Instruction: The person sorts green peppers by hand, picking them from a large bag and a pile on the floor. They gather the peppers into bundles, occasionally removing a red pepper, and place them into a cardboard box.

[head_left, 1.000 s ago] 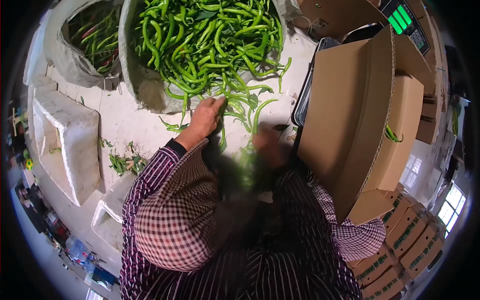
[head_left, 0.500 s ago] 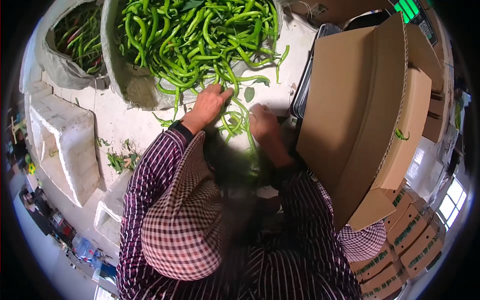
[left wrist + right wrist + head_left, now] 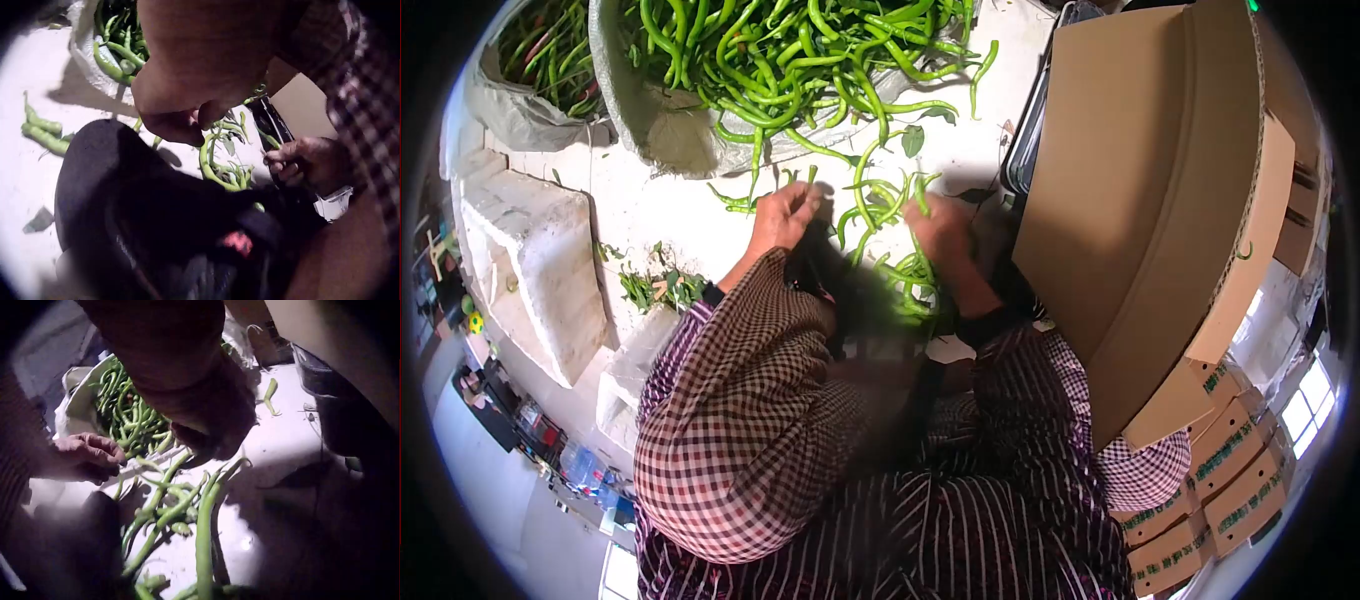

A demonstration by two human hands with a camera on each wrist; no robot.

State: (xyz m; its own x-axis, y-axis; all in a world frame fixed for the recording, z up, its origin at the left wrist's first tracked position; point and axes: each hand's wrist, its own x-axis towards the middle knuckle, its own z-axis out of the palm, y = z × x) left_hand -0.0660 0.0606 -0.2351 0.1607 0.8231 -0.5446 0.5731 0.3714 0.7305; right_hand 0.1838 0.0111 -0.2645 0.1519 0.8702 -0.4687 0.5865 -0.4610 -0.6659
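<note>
Loose green peppers (image 3: 862, 200) lie on the pale floor between the hands, below the full sack's mouth. The left hand (image 3: 780, 218) is at their left, thumb and fingers pinched together, with green pepper ends showing just beyond the fingertips; its grip is partly hidden in the left wrist view. At the right, the right hand (image 3: 943, 232) holds a green pepper (image 3: 921, 192) between thumb and curled fingers, its tip sticking out; the left wrist view shows this hand (image 3: 312, 164) too. More peppers (image 3: 912, 285) lie nearer the body, and long ones (image 3: 205, 544) spread below the right hand.
An open sack (image 3: 680, 140) full of green peppers lies at the top, another sack (image 3: 530, 115) left of it. A white foam box (image 3: 550, 250) and plant scraps (image 3: 650, 287) are at the left. A large cardboard box (image 3: 1130, 200) stands at the right.
The left hand has drawn back from the sack's mouth, down and left. The right hand, blurred at first, has risen beside the loose peppers and now holds one. The view has shifted.
</note>
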